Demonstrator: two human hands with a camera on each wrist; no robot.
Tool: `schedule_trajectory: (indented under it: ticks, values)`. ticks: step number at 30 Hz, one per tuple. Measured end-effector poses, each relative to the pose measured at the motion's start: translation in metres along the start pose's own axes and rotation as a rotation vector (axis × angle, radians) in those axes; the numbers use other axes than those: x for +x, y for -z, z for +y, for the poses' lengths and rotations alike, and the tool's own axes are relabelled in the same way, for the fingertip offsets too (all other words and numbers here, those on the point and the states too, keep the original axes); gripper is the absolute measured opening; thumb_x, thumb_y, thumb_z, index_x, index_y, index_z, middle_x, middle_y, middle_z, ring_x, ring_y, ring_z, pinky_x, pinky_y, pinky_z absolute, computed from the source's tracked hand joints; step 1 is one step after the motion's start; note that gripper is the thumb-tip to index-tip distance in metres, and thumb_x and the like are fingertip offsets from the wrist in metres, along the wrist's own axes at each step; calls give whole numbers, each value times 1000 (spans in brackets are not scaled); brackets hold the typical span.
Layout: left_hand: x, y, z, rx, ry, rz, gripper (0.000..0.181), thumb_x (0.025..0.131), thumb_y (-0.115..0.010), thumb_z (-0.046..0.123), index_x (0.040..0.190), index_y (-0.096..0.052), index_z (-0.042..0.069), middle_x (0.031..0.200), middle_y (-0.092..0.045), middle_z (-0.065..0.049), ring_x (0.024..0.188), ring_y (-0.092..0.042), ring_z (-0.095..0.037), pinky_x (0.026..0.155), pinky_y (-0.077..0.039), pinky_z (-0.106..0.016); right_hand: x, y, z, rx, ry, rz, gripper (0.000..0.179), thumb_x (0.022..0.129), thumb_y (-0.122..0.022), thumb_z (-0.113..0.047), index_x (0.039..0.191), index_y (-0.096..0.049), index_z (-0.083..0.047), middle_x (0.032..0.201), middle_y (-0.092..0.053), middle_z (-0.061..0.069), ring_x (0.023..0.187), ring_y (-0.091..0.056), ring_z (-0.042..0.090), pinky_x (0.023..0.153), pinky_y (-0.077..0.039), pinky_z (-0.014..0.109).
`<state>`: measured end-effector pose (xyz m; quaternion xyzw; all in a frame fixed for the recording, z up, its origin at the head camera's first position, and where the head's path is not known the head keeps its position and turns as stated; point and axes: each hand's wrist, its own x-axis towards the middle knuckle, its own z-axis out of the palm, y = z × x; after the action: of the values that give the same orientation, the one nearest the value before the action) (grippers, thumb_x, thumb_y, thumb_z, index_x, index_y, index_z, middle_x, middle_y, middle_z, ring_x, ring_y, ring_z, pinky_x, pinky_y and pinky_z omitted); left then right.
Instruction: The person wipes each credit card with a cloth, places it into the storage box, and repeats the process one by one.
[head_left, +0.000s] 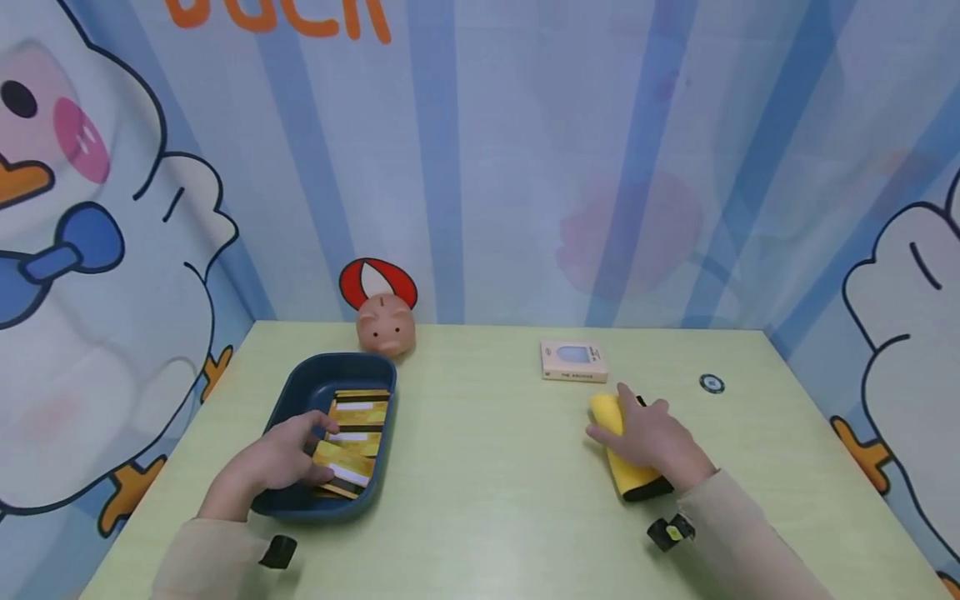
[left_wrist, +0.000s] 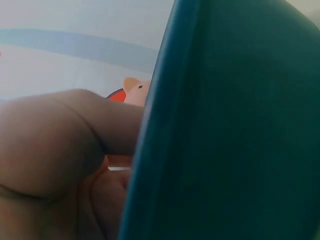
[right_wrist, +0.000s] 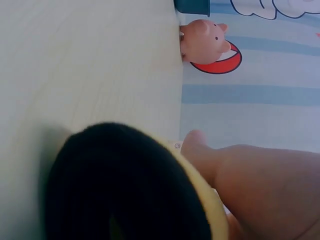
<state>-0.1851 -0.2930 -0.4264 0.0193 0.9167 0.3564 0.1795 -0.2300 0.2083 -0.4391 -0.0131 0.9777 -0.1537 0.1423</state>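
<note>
My left hand (head_left: 281, 454) reaches over the left wall of a dark blue bin (head_left: 287, 500). Its thumb and fingers are spread at the left edge of a tilted gold card (head_left: 347, 467), and whether they pinch it I cannot tell. More gold cards (head_left: 362, 410) lie in a row behind that one. In the left wrist view the bin wall (left_wrist: 240, 130) hides the fingertips. My right hand (head_left: 648, 437) lies over a yellow roll (head_left: 630, 477) with a black inside, thumb and index finger extended. The right wrist view shows the roll's dark end (right_wrist: 125, 185) close up.
A pink piggy bank (head_left: 386, 327) stands behind the bin. Toward the back right lies a pale pink box (head_left: 573, 362), and a round chip (head_left: 712, 383) sits right of it. A printed curtain (head_left: 495, 167) closes off the table's back edge.
</note>
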Motion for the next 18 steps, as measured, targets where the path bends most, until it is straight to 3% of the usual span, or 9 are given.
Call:
schedule_trajectory:
  ticks: [8,12,18]
  values:
    - [-8,-1,11,187,17,31,46,91,-82,16,124,-58,-4,84,-67,-6,71,-61,-19,64,-50,-35,-3,4,-1,-7,31,-22,111,97,-54,-73,166,-10,2,133,-38,50,86,-62,39,76,-55,53]
    - [-10,1,15,242,57,27,40,93,-80,21,119,-61,-1,90,-64,-7,76,-58,-20,64,-47,-35,-4,7,1,11,45,-37,109,98,-53,-73,166,-12,1,138,-36,51,97,-62,45,83,-54,59]
    - [-11,6,21,281,70,50,34,96,-76,22,117,-63,-1,99,-67,-12,71,-63,-21,64,-55,-38,-5,15,8,36,39,-54,109,98,-46,-77,167,-8,-2,149,-26,54,116,-56,60,92,-50,67]
